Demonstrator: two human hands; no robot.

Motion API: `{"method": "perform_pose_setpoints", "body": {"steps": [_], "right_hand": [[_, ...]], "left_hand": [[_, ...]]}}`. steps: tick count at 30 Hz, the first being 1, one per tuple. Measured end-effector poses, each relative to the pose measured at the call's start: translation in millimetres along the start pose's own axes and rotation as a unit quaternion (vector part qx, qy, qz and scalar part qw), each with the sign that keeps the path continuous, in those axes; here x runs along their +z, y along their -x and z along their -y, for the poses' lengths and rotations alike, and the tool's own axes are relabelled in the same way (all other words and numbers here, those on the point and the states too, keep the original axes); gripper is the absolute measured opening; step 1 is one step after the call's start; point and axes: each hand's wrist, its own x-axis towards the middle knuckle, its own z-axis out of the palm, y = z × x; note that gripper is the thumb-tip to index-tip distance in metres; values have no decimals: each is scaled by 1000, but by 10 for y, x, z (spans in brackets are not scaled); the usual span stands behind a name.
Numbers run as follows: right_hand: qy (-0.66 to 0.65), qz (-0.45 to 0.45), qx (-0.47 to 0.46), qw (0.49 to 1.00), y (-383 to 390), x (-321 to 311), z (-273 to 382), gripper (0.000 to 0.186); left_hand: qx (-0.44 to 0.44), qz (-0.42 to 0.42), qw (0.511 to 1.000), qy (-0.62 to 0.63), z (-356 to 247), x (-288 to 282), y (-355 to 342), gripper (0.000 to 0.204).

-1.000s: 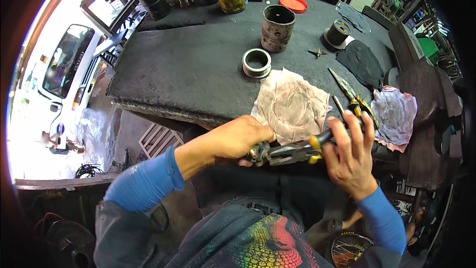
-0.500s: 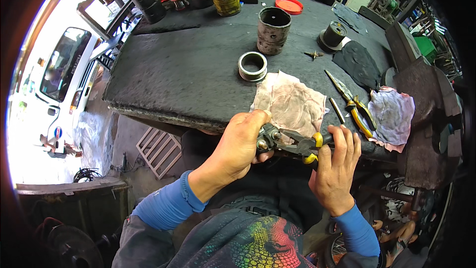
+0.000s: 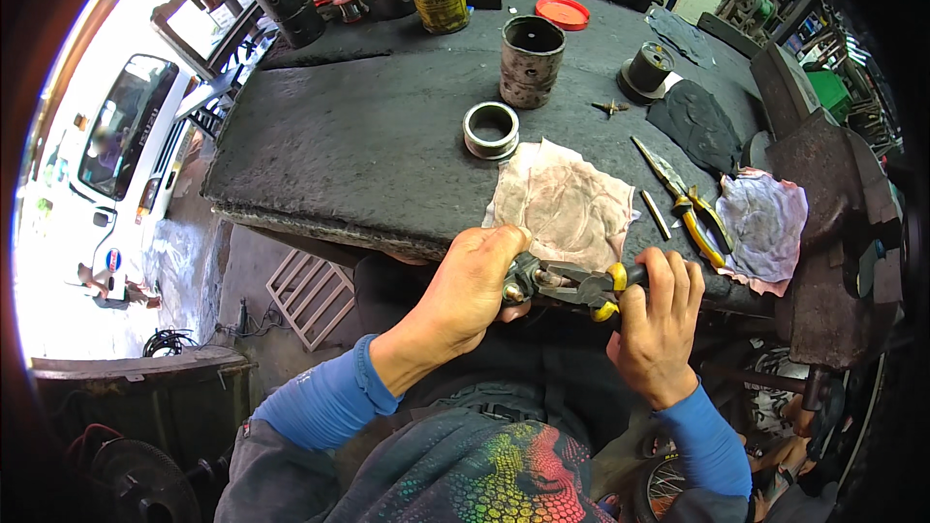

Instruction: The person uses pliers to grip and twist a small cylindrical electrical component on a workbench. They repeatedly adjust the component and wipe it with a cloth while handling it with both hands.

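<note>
My left hand is closed around a small dark metal part with studs, held just off the bench's front edge. The fingers of my right hand wrap the handles of yellow-and-black pliers. The pliers' jaws point left and reach around a copper-coloured stud on the part; whether they grip it tightly I cannot tell. Behind both hands a stained pinkish cloth lies on the bench. Yellow-handled long-nose pliers and a short metal rod rest to its right.
On the dark bench stand a metal ring, a rusty cylinder, a yellow can and a red lid. A small motor-like cylinder sits farther right. A second cloth lies by the vise.
The pliers' jaws have shifted slightly and now show a copper-coloured stud between them. Both hands keep their holds, with only small movement.
</note>
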Motion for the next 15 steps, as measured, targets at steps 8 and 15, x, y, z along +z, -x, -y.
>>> {"method": "perform_pose_setpoints", "body": {"steps": [8, 15], "right_hand": [[47, -41, -134, 989, -152, -52, -297, 16], [74, -77, -241, 965, -389, -135, -375, 10]], "left_hand": [[-149, 113, 964, -191, -300, -112, -1, 35], [-195, 242, 871, -381, -301, -324, -192, 38]]}}
